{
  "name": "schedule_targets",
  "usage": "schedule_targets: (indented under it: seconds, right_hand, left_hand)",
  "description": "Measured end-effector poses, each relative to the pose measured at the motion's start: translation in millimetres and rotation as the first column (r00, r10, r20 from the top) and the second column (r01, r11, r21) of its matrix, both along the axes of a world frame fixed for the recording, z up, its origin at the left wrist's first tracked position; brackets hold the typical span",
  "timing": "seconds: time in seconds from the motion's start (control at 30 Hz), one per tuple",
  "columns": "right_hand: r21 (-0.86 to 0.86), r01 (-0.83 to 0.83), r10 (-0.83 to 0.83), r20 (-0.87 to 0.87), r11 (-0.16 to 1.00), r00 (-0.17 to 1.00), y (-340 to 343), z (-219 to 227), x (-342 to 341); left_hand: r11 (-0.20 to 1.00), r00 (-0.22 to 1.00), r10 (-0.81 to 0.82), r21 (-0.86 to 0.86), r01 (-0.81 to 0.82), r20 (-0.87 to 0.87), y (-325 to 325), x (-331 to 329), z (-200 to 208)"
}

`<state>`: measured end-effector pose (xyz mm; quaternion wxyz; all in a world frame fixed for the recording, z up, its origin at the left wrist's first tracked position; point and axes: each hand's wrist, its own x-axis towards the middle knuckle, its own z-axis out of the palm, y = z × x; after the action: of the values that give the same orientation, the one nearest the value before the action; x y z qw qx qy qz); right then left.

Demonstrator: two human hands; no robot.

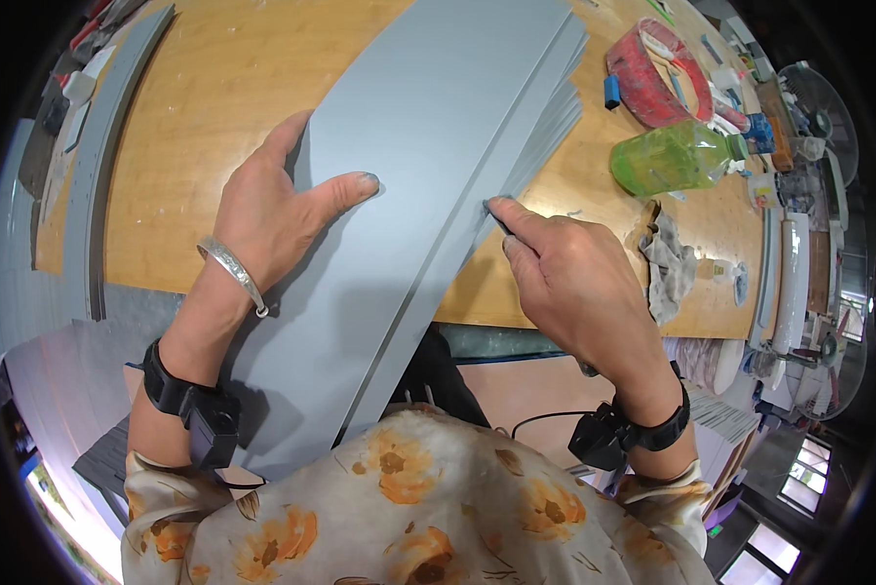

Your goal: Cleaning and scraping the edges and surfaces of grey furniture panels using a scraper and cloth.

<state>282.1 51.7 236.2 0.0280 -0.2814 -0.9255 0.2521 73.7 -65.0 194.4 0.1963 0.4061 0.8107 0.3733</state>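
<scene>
A long, smooth grey panel [389, 185] slants across the table from the upper right down toward my body. A groove runs along its right side. More grey strips [552, 122] show in layers beneath that side. My left hand [272, 205] grips the panel's left edge, its thumb lying on the top face and its fingers hidden past the edge. At the right edge, my right hand [569, 268] is closed, with the index fingertip pressed against the panel beside the groove. Something small and dark shows between that hand's finger and thumb, too hidden to name.
Right of the panel, a green-tinted bottle [672, 159] lies on its side below a red round container [652, 73] with tools in it. A crumpled grey rag [666, 263] lies nearer me. A long grey strip [116, 136] lies along the table's left side.
</scene>
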Motion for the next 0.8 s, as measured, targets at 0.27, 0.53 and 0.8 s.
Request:
schedule_targets:
  seconds: [0.27,0.53,0.8]
  right_hand:
    - [0.229,-0.068,0.07,0.001,0.971,0.998,-16.6,-13.4,4.6]
    - [0.053,-0.074,0.076,-0.025,0.996,0.997,-30.3,-11.6,17.3]
    - [-0.521,0.25,-0.381,-0.162,0.817,0.91,7.6,-19.1,34.9]
  left_hand:
    - [0.999,1.0,0.0,-0.034,-0.001,-0.028,-0.8,1.1,3.4]
    - [1.0,1.0,-0.006,-0.024,0.005,-0.015,-2.7,-2.9,-4.2]
    - [1.0,0.996,-0.024,-0.014,0.025,0.091,1.0,-2.3,-1.2]
